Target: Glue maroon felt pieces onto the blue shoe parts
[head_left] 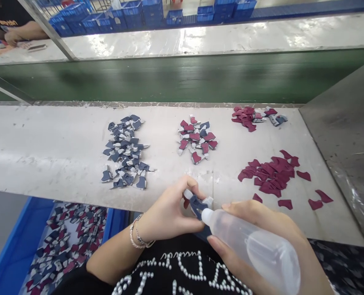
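Note:
Between the thumb and fingers of my left hand (pixel 169 209) is a small dark blue and grey plastic part (pixel 197 203). My right hand (pixel 267 229) grips a translucent squeeze bottle (pixel 255 250), tilted so that its white nozzle (pixel 206 216) meets or nearly meets the part; whether they touch I cannot tell. Clear liquid shows inside the bottle. Beyond my hands lies a small pile of maroon and grey parts (pixel 195 137). Loose maroon pieces (pixel 274 174) are spread to the right of it, and a long pile of blue and grey parts (pixel 126 151) lies to the left.
A second maroon heap (pixel 245 116) sits at the back right, near a metal panel (pixel 350 135). Below the bench's left edge stands a blue bin (pixel 8 246) full of parts. Behind the bench runs a green belt (pixel 182 78). Another person's hand (pixel 14 36) rests across it.

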Tool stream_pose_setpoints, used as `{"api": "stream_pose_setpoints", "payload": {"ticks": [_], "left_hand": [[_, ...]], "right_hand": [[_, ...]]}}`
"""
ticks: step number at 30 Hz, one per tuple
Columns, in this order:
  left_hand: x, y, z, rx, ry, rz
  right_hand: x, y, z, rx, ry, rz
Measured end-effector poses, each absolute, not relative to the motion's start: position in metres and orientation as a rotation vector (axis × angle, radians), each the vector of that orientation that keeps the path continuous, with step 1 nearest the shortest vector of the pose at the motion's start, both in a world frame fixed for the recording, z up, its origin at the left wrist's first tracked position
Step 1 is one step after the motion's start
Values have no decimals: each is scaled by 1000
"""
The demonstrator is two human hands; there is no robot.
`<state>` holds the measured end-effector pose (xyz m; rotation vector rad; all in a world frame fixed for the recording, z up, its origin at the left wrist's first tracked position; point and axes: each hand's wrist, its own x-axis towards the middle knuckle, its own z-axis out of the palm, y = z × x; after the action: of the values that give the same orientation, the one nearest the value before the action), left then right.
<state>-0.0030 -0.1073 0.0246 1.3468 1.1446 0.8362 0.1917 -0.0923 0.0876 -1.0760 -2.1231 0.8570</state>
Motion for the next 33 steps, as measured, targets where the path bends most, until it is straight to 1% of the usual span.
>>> {"api": "stream_pose_setpoints", "payload": {"ticks": [11,16,21,28,33], "left_hand": [[-5,-105,26,1343,1192,862],[-5,-105,28,1389,1201,839],[-5,-107,28,1407,1238,860],[-5,-109,28,1502,1302,861],[-5,-109,27,1508,1304,866]], "right_hand": [[200,-98,87,-1106,-2220,655],[200,-97,87,-1085,-2228,786],[202,-99,87,-1104,-2235,750],[200,-92,88,-1123,-2106,791],[199,-96,84,-1144,-2164,806]]}}
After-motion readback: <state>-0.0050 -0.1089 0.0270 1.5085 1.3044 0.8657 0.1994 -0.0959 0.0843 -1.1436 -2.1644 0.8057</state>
